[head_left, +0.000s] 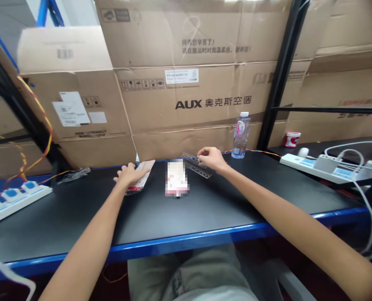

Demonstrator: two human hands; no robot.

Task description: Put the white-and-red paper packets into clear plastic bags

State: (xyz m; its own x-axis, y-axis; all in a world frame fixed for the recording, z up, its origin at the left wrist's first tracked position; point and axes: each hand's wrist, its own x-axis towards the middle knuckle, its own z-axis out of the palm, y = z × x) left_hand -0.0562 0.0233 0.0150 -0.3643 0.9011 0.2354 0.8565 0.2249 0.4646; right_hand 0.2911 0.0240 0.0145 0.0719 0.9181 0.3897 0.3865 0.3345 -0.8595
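My left hand [127, 175] is on a flat white packet [141, 177] with red at its lower end, near the back of the black table. The thumb lies across the packet and the fingers curl along its left side. My right hand [213, 159] pinches a clear plastic ruler-like strip [190, 158] with dark markings. Just below it, a second similar clear strip [200, 170] slants down to the right. Between my hands lies a pale object [176, 177] with a pink lower edge; it is blurred into blocks, so its kind is hidden.
A water bottle [241, 136] stands upright behind my right hand. Power strips lie at the left [18, 200] and right [317, 167], with white cables at the right. A red-and-white tub [291, 139] sits farther right. Large cardboard [186, 121] walls off the back; a blue edge [188, 246] borders the front.
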